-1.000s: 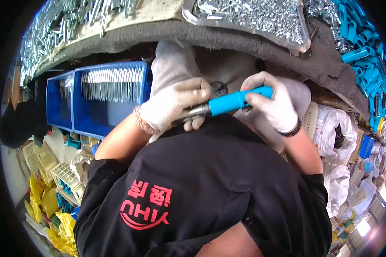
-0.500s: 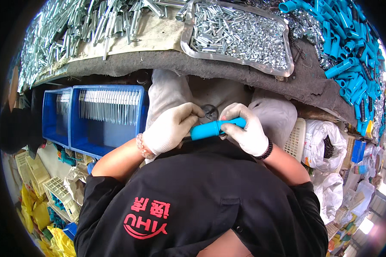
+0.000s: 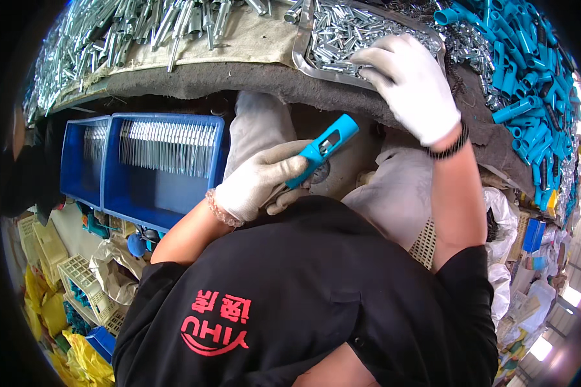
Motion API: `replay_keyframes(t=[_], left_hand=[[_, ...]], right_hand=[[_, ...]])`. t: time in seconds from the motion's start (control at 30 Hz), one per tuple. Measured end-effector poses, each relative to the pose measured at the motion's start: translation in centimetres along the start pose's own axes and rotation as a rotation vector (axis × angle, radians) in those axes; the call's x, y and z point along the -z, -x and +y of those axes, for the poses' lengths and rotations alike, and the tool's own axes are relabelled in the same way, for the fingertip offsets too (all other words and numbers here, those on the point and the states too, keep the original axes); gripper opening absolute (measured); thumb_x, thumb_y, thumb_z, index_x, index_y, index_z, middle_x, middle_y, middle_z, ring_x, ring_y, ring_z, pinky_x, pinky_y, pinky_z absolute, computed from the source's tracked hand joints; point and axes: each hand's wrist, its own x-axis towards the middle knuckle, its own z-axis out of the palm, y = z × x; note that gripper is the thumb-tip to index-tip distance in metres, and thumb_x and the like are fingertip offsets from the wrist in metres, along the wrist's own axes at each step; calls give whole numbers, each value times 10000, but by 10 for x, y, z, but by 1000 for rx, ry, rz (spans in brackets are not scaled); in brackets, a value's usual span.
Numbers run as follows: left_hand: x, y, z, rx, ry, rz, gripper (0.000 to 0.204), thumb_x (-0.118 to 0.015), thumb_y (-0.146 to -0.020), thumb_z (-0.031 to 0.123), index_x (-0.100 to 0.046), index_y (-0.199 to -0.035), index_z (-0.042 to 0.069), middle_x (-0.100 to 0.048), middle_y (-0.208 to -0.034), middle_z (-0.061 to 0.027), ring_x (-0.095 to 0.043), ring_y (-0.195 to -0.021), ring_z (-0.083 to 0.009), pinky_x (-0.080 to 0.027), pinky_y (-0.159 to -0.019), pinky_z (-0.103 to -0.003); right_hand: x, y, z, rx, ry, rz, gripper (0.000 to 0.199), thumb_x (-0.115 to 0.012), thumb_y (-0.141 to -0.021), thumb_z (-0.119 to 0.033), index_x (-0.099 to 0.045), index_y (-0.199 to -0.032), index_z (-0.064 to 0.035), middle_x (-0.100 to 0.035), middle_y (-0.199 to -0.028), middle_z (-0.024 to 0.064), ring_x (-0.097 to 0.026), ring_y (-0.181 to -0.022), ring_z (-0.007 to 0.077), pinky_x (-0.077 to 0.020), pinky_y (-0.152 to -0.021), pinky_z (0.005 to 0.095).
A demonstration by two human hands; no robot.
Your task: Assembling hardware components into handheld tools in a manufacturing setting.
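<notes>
My left hand (image 3: 255, 184), in a white knit glove, is closed around the lower end of a turquoise plastic tube handle (image 3: 342, 131). The handle tilts up to the right, and a metal part shows in its side slot. My right hand (image 3: 410, 87), gloved too, reaches over the front part of a metal tray (image 3: 298, 55) heaped with small shiny metal pieces (image 3: 332, 45). Its thumb and fingers are half bent with a gap between them. Nothing can be made out in that gap, though the fingertips partly blend into the pieces.
Silvery metal tubes (image 3: 193, 22) lie on the bench to the left of the tray; turquoise handles (image 3: 523, 109) are piled at the right. Blue bins (image 3: 161, 193) with rows of thin metal rods stand at my left. A grey cloth (image 3: 206, 82) covers the bench edge.
My right hand has let go of the turquoise handle and moved up to the tray. My left hand keeps the handle, now tilted more steeply with its slot showing.
</notes>
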Motion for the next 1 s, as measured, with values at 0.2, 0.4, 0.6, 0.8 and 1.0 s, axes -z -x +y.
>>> replay_keyframes(t=[0.2,0.4,0.6,0.8,1.0], left_hand=[[4,-1,-11,-17,126,112,512,-540,-1034,335,-459,-1434,26,-547,-931,-52,-468,-538,-54,-354,-427,-198],[3,4,-9,2,94,192,437,-579,-1004,305,-536,-1320,7,-579,-877,-52,-457,-494,-58,-343,-419,-203],[-1,-1,-9,41,-20,249,339,-561,-988,267,-595,-1216,19,-587,-814,-47,-446,-465,-64,-337,-421,-210],[0,-2,-16,90,-27,271,336,-572,-955,260,-613,-1187,20,-578,-792,-34,-453,-468,-69,-345,-426,-222],[-1,-11,-23,224,-80,312,382,-605,-949,275,-624,-1234,20,-576,-791,-34,-489,-508,-73,-384,-449,-224]], right_hand=[[-18,-4,26,63,-82,163,130,-664,-911,-167,-696,-988,-67,-686,-939,131,-664,-908,296,-526,-832,381],[-10,33,-60,-534,-961,-110,71,-688,-888,-81,-695,-946,-41,-706,-928,92,-693,-857,179,-549,-758,311],[-50,63,-86,-405,-573,127,111,-733,-805,-78,-704,-911,-66,-648,-1092,127,-641,-1000,307,-525,-877,378],[-66,75,-91,-554,-718,199,73,-636,-878,-57,-620,-941,-24,-640,-977,153,-637,-914,312,-512,-835,382],[-98,104,-80,-834,-976,-12,96,-566,-937,-91,-594,-963,-3,-599,-863,105,-581,-815,181,-480,-766,312]])
